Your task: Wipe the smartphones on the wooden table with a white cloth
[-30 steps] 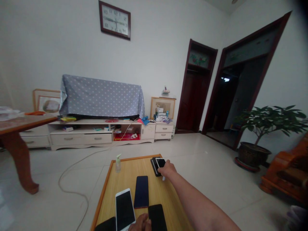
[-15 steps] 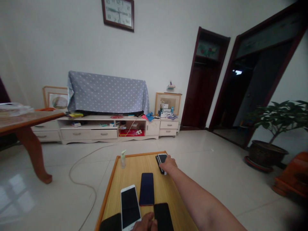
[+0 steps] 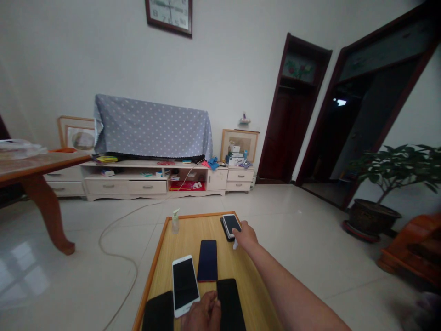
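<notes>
My right hand (image 3: 246, 234) reaches to the far right of a low wooden table (image 3: 200, 219), its fingertips at the edge of a white-framed phone (image 3: 231, 224) lying on a black phone (image 3: 224, 229). A small white wipe (image 3: 235, 245) sticks out under that hand. My left hand (image 3: 201, 312) sits at the near edge, curled beside a white-framed phone (image 3: 185, 284) and a black phone (image 3: 230, 305). A dark blue phone (image 3: 207, 260) lies face-up mid-table. Another black phone (image 3: 157, 312) lies near left. A pump bottle (image 3: 175, 222) stands at the far edge.
A pale cable (image 3: 117, 246) curves across the tiled floor left of the table. A cloth-draped object stands on a low cabinet (image 3: 126, 186) ahead. A potted plant (image 3: 374, 216) and a wooden chair (image 3: 411, 248) are on the right, and a wooden table (image 3: 34, 168) on the left.
The view has levelled and turned slightly. My right hand has drawn back towards the right edge of the stacked phones, showing more of the top phone. My left hand sits a little farther up the picture.
</notes>
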A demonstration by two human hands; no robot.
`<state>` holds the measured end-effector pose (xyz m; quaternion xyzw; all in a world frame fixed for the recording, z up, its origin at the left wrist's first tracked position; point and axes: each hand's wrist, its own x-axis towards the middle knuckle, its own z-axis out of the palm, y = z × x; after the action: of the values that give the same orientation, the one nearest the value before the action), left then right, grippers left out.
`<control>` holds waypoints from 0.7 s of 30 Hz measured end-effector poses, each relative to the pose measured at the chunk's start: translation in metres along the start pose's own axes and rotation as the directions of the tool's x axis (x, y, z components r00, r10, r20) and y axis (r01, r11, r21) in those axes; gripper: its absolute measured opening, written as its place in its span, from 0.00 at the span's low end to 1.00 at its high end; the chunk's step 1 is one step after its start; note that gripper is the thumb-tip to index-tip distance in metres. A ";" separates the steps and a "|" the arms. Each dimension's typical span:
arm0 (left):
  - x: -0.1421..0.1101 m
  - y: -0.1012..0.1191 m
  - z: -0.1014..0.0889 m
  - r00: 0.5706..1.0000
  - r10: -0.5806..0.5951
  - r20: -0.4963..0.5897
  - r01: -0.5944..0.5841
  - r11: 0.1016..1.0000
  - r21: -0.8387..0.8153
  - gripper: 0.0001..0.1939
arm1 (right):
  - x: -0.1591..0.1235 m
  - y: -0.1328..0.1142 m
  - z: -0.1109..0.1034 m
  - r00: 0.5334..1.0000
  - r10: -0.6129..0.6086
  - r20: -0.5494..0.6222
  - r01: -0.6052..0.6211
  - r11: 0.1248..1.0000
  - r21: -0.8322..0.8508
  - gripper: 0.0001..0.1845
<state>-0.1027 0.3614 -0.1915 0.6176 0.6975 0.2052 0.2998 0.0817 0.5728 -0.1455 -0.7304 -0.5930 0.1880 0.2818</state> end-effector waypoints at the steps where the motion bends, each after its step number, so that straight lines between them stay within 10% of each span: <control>1: -0.003 0.000 0.001 1.000 0.015 -0.021 -0.016 1.000 -0.010 0.21 | -0.011 0.006 -0.003 1.000 -0.003 0.000 0.003 0.999 0.040 0.20; 13: -0.025 0.003 0.014 0.988 0.028 -0.153 -0.057 0.980 -0.190 0.21 | -0.186 0.084 -0.012 0.953 0.042 0.300 -0.197 0.839 0.508 0.12; 21: -0.034 0.013 0.024 0.986 -0.015 -0.164 -0.031 0.961 -0.274 0.19 | -0.208 0.072 -0.018 0.904 0.089 0.417 -0.364 0.671 0.646 0.09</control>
<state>-0.0748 0.3282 -0.1949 0.5535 0.6821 0.3517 0.3235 0.1003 0.3576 -0.1892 -0.5877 -0.4170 0.5630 0.4046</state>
